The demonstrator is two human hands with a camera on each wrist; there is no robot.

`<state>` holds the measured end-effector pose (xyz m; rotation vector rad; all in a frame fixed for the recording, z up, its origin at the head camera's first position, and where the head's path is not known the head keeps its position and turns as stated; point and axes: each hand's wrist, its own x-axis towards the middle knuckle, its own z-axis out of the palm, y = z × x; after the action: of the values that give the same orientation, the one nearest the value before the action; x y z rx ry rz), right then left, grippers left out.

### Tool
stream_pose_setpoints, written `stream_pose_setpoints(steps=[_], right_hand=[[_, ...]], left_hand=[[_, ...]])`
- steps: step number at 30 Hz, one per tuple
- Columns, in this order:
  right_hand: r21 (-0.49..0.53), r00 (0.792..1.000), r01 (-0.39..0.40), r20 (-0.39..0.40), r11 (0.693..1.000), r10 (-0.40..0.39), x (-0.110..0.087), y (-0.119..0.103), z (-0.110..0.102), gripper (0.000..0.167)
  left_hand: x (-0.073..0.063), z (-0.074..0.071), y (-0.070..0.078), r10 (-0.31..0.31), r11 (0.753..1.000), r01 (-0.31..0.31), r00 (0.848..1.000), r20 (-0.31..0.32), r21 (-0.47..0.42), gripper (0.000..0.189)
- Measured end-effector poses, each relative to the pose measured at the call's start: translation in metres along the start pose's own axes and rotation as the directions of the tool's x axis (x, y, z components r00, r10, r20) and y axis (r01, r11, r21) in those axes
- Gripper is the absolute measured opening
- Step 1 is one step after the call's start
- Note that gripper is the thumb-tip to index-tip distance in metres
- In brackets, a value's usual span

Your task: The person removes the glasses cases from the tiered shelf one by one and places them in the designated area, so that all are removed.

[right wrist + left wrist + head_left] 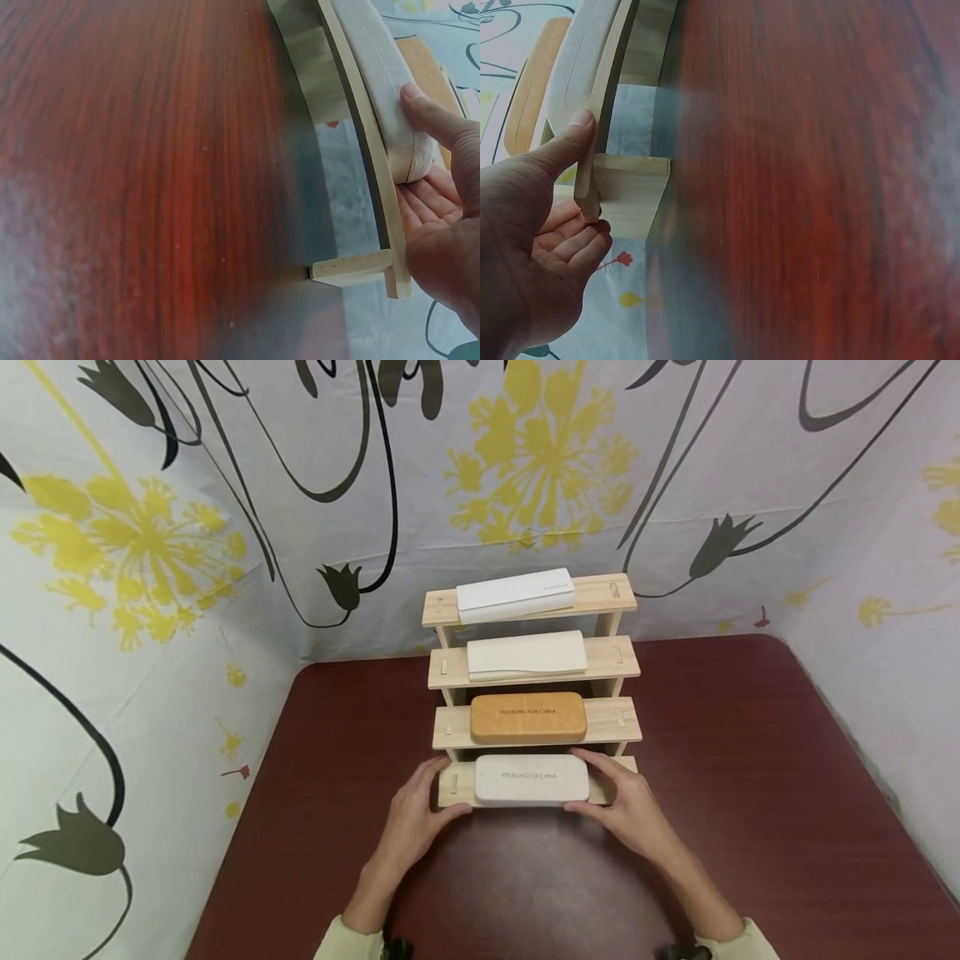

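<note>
A white glasses case (532, 778) with rounded ends lies on the lowest step of a stepped wooden rack (630, 767). My left hand (412, 812) grips the left end of that step; in the left wrist view its thumb (577, 129) lies along the front edge near the case, with the fingers curled at the board's end. My right hand (632, 804) holds the right end of the white case. In the right wrist view the thumb (429, 112) presses the front of the case, and the fingers lie at its end, just above the board.
An orange-tan glasses case (528, 718) sits one step up. Above it are a cream flap case (527, 656) and a white oblong case (516, 596) on the top step. The rack stands on a dark red table (345, 735), against a patterned cloth (420, 510).
</note>
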<state>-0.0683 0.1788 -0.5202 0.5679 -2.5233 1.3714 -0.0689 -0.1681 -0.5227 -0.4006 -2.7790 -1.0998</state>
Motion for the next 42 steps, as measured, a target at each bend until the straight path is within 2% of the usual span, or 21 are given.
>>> stream_pose_setpoints(steps=[15, 25, 31, 42], right_hand=[[0.073, 0.996, -0.087, -0.006, 0.994, 0.087, -0.002, -0.001, -0.003, 0.076], [0.091, 0.993, -0.104, -0.044, 0.990, 0.108, -0.004, -0.005, -0.007, 0.076], [0.107, 0.991, -0.122, -0.034, 0.987, 0.126, -0.008, -0.004, -0.010, 0.076], [0.239, 0.990, -0.139, 0.002, 0.961, 0.142, -0.010, -0.008, -0.022, 0.074]], left_hand=[[0.001, 0.001, -0.007, 0.011, 0.999, -0.012, 1.000, -0.002, -0.035, 0.081], [0.001, 0.001, -0.008, 0.011, 0.999, -0.011, 1.000, -0.003, -0.048, 0.081], [0.001, 0.001, -0.007, 0.028, 0.999, -0.029, 0.999, -0.019, -0.043, 0.080], [0.001, 0.002, -0.009, 0.055, 0.998, -0.056, 0.998, -0.030, -0.037, 0.082]])
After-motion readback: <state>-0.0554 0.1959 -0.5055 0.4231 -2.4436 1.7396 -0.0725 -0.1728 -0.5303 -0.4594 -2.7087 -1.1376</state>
